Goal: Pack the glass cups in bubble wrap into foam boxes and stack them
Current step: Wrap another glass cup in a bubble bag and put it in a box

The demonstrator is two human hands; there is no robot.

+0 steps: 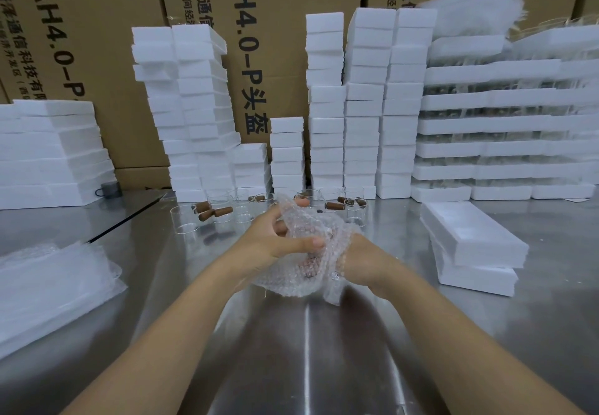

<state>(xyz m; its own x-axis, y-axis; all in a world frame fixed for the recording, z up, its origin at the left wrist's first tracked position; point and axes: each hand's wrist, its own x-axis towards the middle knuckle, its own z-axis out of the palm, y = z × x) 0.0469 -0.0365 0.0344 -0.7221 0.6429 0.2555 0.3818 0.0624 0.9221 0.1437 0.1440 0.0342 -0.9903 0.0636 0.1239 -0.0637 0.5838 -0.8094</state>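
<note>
Clutching crumpled bubble wrap (311, 231), the left hand (271, 237) and right hand (360, 259) hover before cartons (285, 3) (printed "AH4.0-P").

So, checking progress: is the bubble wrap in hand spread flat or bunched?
Bunched: bubble wrap is crumpled over the right hand, with the left hand gripping it.

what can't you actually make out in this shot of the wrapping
- Head view: contents of the bubble wrap. Its cloudy layers show only a brownish blur, so a cup inside cannot be confirmed.
- Head view: fingers of the right hand, covered by the wrap.
- Head view: glasses between the foam trays at right, too blurred to count.
- Head view: dark object at left, too small to identify.
</note>
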